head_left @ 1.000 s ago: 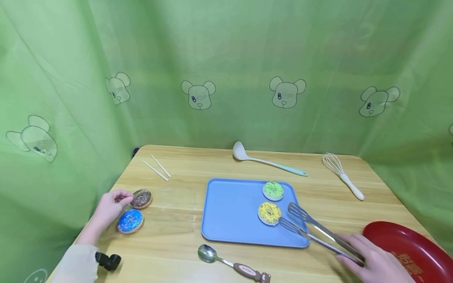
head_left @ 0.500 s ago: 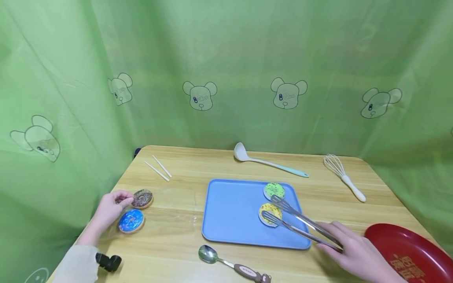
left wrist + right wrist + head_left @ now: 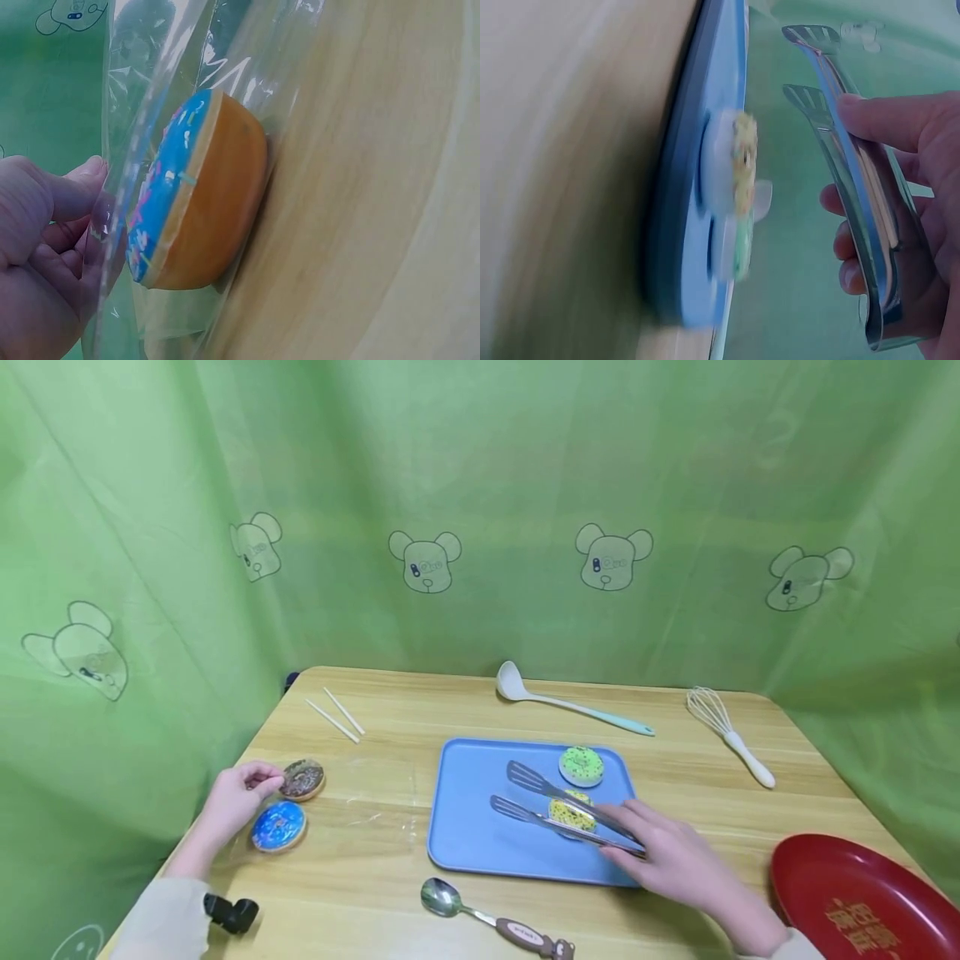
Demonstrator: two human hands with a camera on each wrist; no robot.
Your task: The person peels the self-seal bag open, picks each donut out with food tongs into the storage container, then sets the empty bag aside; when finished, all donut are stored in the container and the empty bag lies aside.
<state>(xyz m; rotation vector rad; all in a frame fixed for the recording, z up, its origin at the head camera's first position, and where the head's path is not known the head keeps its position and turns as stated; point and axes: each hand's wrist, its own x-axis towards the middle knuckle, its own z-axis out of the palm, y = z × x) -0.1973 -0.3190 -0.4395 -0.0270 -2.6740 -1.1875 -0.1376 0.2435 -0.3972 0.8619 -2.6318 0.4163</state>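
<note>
My left hand (image 3: 234, 802) pinches the edge of a clear plastic bag (image 3: 124, 97) at the table's left side. Inside the bag lies a blue-iced donut (image 3: 217, 187) with sprinkles. A chocolate donut (image 3: 303, 778) sits just behind the blue one, right by my fingertips. In my right hand (image 3: 671, 852) I grip metal tongs (image 3: 851, 165), their slotted ends apart with nothing between them. They hang over the blue tray (image 3: 472, 847) and point left. On the tray, a yellow donut (image 3: 566, 812) is partly hidden under the tongs, and a green donut (image 3: 582, 766) lies behind it.
A ladle (image 3: 510, 682) and a whisk (image 3: 707, 708) lie along the back. Two white sticks (image 3: 333, 722) rest at the back left. A spoon (image 3: 441, 898) lies in front of the tray, and a red plate (image 3: 825, 860) stands at the right.
My right hand has carried the tongs leftward, from the tray's right edge to over the yellow donut and the tray's middle. My left hand stays in place.
</note>
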